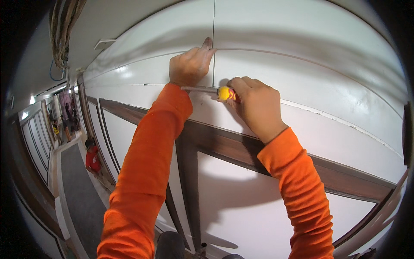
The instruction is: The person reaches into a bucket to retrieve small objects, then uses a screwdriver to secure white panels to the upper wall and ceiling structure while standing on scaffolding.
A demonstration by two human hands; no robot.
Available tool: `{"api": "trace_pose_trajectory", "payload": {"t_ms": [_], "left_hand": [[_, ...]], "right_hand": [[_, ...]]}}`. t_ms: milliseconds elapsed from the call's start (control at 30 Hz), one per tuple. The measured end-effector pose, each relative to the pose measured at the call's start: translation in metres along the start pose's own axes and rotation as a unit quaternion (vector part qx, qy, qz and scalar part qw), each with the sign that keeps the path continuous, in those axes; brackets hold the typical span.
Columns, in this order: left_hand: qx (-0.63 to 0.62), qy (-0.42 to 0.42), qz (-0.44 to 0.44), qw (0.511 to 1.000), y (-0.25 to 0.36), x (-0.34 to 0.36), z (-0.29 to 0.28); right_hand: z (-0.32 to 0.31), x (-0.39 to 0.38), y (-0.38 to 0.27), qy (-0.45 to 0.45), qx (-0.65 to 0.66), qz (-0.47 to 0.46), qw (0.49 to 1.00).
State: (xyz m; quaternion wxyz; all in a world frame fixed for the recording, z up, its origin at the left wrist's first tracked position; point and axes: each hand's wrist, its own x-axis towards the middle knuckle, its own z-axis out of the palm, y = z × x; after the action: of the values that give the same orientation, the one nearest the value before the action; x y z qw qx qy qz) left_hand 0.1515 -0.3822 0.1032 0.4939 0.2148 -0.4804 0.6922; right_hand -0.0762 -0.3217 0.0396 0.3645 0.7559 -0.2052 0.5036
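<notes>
Screwdriver (215,91) horizontal along wall panel (302,77), shaft leftward

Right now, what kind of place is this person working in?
Probably a long indoor hallway being fitted out. White wall panels with dark wood trim run along it, loose cables hang from the ceiling, and the right hand holds a yellow-handled screwdriver against the wall.

Building corridor under fit-out, white wall panels (327,64), dark wood trim (224,142), hanging cables (62,26)

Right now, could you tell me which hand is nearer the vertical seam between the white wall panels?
Left. The left hand has a fingertip on the seam; the right hand grips a screwdriver just below.
</notes>
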Motion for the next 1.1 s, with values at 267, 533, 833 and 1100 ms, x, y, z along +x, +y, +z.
{"api": "trace_pose_trajectory", "payload": {"t_ms": [267, 533, 833, 1100], "left_hand": [[-0.028, -0.008, -0.038, 0.999, 0.002, -0.003, -0.004], [-0.034, -0.027, -0.042, 0.998, 0.011, 0.006, -0.015], [-0.013, -0.045, -0.067, 0.997, 0.007, 0.000, -0.011], [-0.048, -0.024, -0.104, 0.993, 0.012, -0.005, -0.017]], "right_hand": [[-0.002, -0.008, -0.024, 0.008, 0.334, 0.221, 0.916], [0.018, 0.016, -0.033, 0.139, 0.438, 0.304, 0.835], [-0.049, 0.038, 0.023, 0.112, -0.102, 0.240, 0.959], [-0.057, 0.049, 0.033, 0.071, -0.165, 0.233, 0.956]]}}
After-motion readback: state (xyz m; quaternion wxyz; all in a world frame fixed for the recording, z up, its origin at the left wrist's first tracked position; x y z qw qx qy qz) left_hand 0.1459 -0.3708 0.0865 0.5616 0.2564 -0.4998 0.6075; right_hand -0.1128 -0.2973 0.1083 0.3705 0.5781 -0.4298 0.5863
